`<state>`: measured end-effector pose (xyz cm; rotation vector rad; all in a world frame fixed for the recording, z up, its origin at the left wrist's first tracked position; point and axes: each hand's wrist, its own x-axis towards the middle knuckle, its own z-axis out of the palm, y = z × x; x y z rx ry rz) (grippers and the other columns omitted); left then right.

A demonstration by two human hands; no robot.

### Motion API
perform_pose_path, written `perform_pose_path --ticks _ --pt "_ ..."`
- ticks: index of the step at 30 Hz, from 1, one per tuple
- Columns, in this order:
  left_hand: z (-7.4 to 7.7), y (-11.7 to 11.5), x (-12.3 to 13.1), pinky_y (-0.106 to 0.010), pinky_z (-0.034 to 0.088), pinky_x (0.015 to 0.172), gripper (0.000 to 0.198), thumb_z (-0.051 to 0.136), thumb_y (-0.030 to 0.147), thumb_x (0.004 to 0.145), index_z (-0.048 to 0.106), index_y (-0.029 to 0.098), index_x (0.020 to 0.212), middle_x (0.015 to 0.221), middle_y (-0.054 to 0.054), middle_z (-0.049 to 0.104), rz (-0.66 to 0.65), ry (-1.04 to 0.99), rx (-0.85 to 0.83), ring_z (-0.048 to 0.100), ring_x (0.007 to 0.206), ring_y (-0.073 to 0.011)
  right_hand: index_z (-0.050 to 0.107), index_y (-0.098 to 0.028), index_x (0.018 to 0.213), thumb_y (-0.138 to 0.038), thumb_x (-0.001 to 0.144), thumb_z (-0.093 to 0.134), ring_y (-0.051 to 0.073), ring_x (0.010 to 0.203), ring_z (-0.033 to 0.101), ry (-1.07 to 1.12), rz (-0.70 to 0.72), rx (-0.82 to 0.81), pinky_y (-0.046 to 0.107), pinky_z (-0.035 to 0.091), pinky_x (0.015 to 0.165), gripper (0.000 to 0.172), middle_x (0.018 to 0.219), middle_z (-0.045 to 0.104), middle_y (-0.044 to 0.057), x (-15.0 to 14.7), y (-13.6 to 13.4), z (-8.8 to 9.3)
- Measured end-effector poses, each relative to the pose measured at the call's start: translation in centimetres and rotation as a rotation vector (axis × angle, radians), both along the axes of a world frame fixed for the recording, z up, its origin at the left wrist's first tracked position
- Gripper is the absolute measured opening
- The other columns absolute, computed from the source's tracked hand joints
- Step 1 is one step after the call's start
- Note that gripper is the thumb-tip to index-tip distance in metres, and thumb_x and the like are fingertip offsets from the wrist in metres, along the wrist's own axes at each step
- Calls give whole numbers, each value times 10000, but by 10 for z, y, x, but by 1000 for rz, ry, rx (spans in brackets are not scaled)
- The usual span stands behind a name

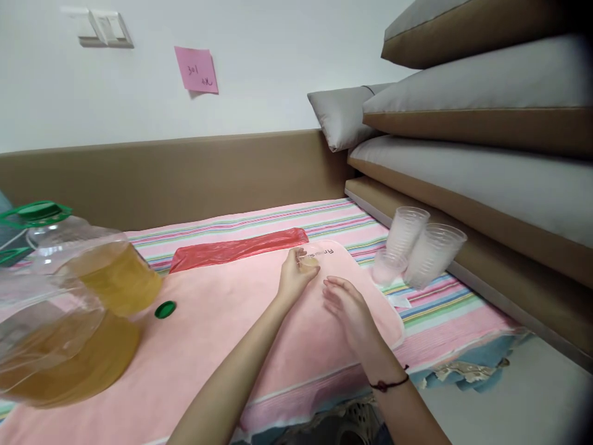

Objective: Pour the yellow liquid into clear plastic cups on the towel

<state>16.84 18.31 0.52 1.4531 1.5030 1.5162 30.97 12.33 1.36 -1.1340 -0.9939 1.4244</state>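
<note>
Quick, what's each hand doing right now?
Left hand: closed around a small clear cup with yellowish liquid in it.
Right hand: open, fingers slightly curled, nothing visible in it.

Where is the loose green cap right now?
Head view, left side: the green cap lies on the pink mat, just right of the rear jug, left of the left hand.

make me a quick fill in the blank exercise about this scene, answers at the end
Of the left hand and right hand, only the ____ holds the cup.
The loose cap on the mat is ____.
The bracelet is on the ____ wrist.
The sticky note on the wall is ____.

Missing words: left; green; right; pink
</note>
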Motion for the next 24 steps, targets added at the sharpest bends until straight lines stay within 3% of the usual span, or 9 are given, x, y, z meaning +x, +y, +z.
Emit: perform_pose_path --ticks 5,9,12,18,24 --pt "1 67 15 -385 505 900 497 806 139 572 556 185 1000 1132 -100 668 -48 16 6 645 1042 -240 670 -199 927 -265 637 645 331 1187 557 -334 -10 159 492 364 1094 299 1128 659 124 4 0 -4" --pt "-3 113 27 -384 489 912 477 810 135 553 548 192 948 1102 -75 660 -58 7 -11 634 1000 -217 651 -129 1147 -221 772 573 360 1304 466 -864 88 282 508 359 1097 394 1299 579 196 5 -7 -6" --pt "-10 137 35 -384 500 882 456 812 131 542 543 197 905 1048 -50 659 -76 1 -41 626 889 -183 635 -98 1205 -208 818 555 390 1350 413 -1015 153 286 543 340 1101 411 1363 543 229 2 -14 -6" --pt "-23 158 42 -352 542 769 503 840 164 521 517 202 905 1033 -35 642 -105 -28 -105 570 732 -120 586 -96 1315 -238 816 599 419 1373 376 -1036 200 272 586 314 1105 519 1429 504 235 -13 -30 -2" --pt "-24 161 44 -394 572 784 543 848 157 558 513 199 984 1122 -74 627 -159 -72 -136 612 827 -150 623 -121 1256 -226 816 609 406 1351 397 -1012 220 283 588 292 1124 452 1395 538 206 -21 -39 3"
